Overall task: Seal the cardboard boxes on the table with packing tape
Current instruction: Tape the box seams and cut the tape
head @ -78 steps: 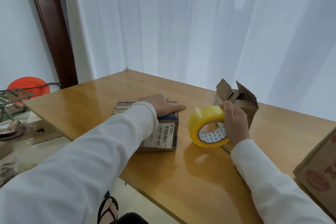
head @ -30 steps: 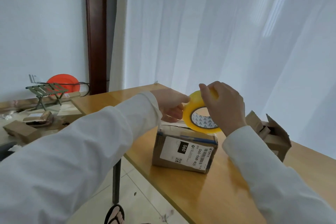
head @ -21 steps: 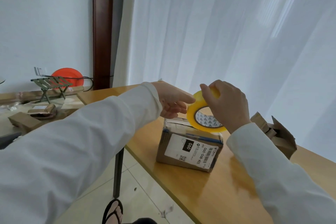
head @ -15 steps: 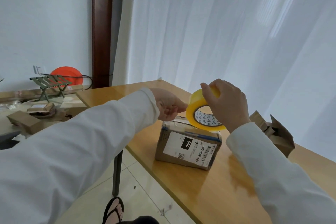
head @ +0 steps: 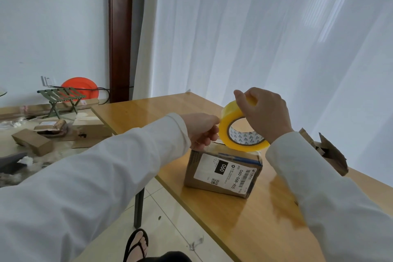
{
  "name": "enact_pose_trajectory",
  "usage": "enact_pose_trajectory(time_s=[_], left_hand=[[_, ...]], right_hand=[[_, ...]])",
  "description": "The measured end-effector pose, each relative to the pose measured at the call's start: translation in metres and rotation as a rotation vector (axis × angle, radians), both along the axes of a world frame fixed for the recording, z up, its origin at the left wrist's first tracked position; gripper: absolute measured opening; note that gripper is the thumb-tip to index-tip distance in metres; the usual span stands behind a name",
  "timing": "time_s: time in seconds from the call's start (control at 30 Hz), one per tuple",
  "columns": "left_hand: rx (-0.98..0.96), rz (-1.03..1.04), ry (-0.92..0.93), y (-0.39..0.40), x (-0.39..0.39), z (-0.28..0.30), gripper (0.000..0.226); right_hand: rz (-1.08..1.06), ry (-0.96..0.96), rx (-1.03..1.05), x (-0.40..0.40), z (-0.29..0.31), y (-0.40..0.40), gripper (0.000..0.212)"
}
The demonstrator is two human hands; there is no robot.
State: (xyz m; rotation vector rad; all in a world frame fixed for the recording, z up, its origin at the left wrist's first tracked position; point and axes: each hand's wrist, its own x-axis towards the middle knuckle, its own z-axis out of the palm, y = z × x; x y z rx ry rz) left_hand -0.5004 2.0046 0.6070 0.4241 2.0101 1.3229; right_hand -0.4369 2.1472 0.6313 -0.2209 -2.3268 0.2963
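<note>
The round yellow roll of packing tape (head: 238, 132) is held up in the air, just above the top of the small brown cardboard box with the white label (head: 223, 171). The box sits near the edge of the shiny wooden counter (head: 265, 219).

The right hand (head: 263, 114) has its grip clamped on the roll, with fingers curled over the top rim and the thumb on the near side. The roll stands on its edge, and its hole faces the person.

The left hand (head: 202, 129) is just beside the roll, on its left side. Its fingers are curled and touch the roll's outer face. It looks like they are picking at the loose end of the tape, but the end itself is too small to see. I cannot tell if any tape is pinched yet.

The key thing is this: the box lies right below both hands, and its long side runs from left to right across the person. The left hand is nearer the box's left end. So the tape most likely has to be pulled out to the left and down, then stuck along the top.

1 more brown cardboard box with open flaps (head: 325, 153) waits behind the right sleeve. No tape from this roll seems to be stuck on the first box yet, so the job is near its start.
</note>
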Motion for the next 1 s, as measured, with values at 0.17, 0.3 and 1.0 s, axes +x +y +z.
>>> enact_pose_trajectory(time_s=[0.17,0.3,1.0], left_hand=[[0.123,-0.010,0.067,-0.003,-0.008,-0.005,0.030],[0.174,0.003,0.122,-0.002,-0.010,-0.010,0.027],[0.137,0.076,0.253,0.000,-0.015,-0.013,0.025]], right_hand=[[-0.016,-0.036,0.031,-0.007,0.004,0.002,0.040],[-0.035,-0.019,0.020,-0.008,0.009,0.002,0.042],[-0.028,-0.162,-0.039,-0.014,0.005,-0.002,0.046]])
